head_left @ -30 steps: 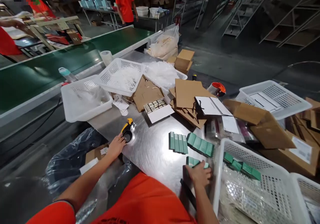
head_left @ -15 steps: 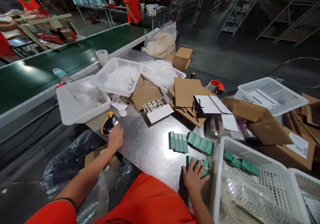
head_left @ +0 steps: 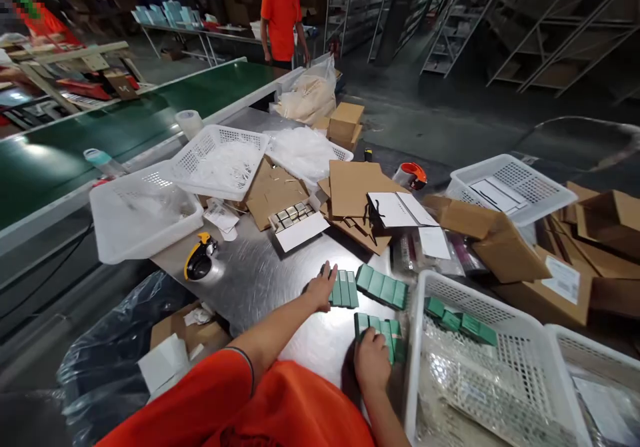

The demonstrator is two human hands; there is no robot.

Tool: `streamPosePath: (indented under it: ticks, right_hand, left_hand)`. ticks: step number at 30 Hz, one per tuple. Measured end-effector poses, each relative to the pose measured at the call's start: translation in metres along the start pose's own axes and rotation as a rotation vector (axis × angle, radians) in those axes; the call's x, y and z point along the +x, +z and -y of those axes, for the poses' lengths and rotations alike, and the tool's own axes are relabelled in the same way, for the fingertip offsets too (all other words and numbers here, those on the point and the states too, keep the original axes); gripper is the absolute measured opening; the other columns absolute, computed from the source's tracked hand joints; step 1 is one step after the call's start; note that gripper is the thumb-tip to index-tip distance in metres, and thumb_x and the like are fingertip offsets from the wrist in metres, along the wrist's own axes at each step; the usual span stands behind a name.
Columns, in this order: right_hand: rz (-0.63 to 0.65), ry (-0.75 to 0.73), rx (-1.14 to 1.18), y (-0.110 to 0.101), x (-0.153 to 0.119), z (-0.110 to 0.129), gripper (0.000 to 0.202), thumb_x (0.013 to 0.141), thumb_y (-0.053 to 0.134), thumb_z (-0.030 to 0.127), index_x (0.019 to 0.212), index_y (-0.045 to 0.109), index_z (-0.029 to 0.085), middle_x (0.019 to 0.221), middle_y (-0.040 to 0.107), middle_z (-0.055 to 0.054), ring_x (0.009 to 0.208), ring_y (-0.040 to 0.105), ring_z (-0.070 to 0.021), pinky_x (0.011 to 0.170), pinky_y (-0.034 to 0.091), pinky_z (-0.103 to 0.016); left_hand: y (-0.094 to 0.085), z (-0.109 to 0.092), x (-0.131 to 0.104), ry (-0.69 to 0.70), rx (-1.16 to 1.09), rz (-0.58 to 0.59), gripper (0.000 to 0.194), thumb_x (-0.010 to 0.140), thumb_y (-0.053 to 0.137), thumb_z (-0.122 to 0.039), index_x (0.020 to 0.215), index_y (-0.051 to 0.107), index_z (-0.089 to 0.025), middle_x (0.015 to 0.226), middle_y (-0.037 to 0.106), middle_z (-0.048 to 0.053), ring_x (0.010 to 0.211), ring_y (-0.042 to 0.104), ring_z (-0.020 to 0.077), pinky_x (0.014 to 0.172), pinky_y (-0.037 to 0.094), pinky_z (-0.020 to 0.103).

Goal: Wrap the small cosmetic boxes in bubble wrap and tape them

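Observation:
Small green boxes lie in three groups on the metal table. My left hand reaches the left end of the upright-looking row of green boxes, its fingers stretched and apart against the end box. Beside that row sits a slanted row of green boxes, which neither hand touches. My right hand has its fingers bent over the near edge of the closest group of green boxes; the palm hides part of them. A yellow-and-black tape dispenser stands at the table's left edge, away from both hands.
A white basket at right holds more green boxes and clear plastic packaging. Cardboard pieces, a white open box and white baskets crowd the far side. Beyond the green conveyor stands a person in orange.
My left hand has moved right from beside the tape dispenser to the left row of green boxes. My right hand's fingers, spread before, are now bent. The view has shifted slightly.

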State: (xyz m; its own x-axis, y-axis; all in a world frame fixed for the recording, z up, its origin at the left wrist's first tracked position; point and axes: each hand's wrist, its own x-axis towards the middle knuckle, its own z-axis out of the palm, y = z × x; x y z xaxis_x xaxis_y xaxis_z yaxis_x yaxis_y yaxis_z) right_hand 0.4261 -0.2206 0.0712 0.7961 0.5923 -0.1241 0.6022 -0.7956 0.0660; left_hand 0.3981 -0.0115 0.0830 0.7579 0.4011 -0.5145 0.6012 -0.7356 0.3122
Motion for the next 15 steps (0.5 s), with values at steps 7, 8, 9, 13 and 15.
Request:
streamPosePath:
  ticks: [7, 8, 9, 13, 15]
  right_hand:
    - [0.133, -0.031, -0.044, -0.020, 0.009, 0.015, 0.042, 0.095, 0.028, 0.004, 0.117, 0.064, 0.004, 0.103, 0.067, -0.020, 0.089, 0.071, -0.0233, 0.063, 0.049, -0.026]
    - [0.153, -0.025, -0.027, -0.022, 0.010, 0.017, 0.042, 0.096, 0.028, 0.005, 0.117, 0.063, 0.004, 0.104, 0.066, -0.021, 0.090, 0.071, -0.0237, 0.063, 0.049, -0.027]
    - [0.177, -0.016, -0.006, -0.024, 0.010, 0.018, 0.042, 0.096, 0.027, 0.005, 0.117, 0.063, 0.003, 0.104, 0.066, -0.021, 0.091, 0.071, -0.0241, 0.064, 0.049, -0.027]
    - [0.318, 0.057, 0.081, -0.027, 0.010, 0.009, 0.034, 0.094, 0.034, 0.011, 0.112, 0.063, 0.006, 0.109, 0.065, -0.022, 0.092, 0.071, -0.0254, 0.070, 0.050, -0.031]
    - [0.401, 0.124, 0.168, -0.024, 0.007, 0.003, 0.028, 0.091, 0.045, 0.020, 0.108, 0.065, 0.008, 0.112, 0.065, -0.023, 0.091, 0.071, -0.0275, 0.071, 0.050, -0.033]
  left_hand:
    - [0.007, 0.020, -0.029, -0.050, -0.084, -0.101, 0.126, 0.061, 0.076, -0.008, 0.161, -0.001, -0.015, 0.167, 0.012, 0.022, 0.141, 0.043, 0.0375, 0.109, 0.047, 0.042]
    - [0.010, 0.025, -0.041, -0.055, -0.107, -0.103, 0.128, 0.061, 0.077, -0.009, 0.161, -0.002, -0.015, 0.167, 0.009, 0.021, 0.142, 0.041, 0.0371, 0.110, 0.047, 0.041]
    - [0.013, 0.031, -0.053, -0.059, -0.128, -0.102, 0.129, 0.060, 0.077, -0.009, 0.161, -0.002, -0.016, 0.168, 0.007, 0.020, 0.143, 0.040, 0.0368, 0.111, 0.046, 0.041]
    - [0.029, 0.050, -0.095, -0.095, -0.159, -0.038, 0.126, 0.061, 0.075, -0.008, 0.161, -0.002, -0.017, 0.168, 0.005, 0.019, 0.141, 0.043, 0.0378, 0.111, 0.046, 0.041]
    - [0.037, 0.056, -0.104, -0.103, -0.174, -0.010, 0.122, 0.062, 0.073, -0.008, 0.161, 0.003, -0.012, 0.167, 0.006, 0.023, 0.141, 0.043, 0.0395, 0.112, 0.044, 0.042]
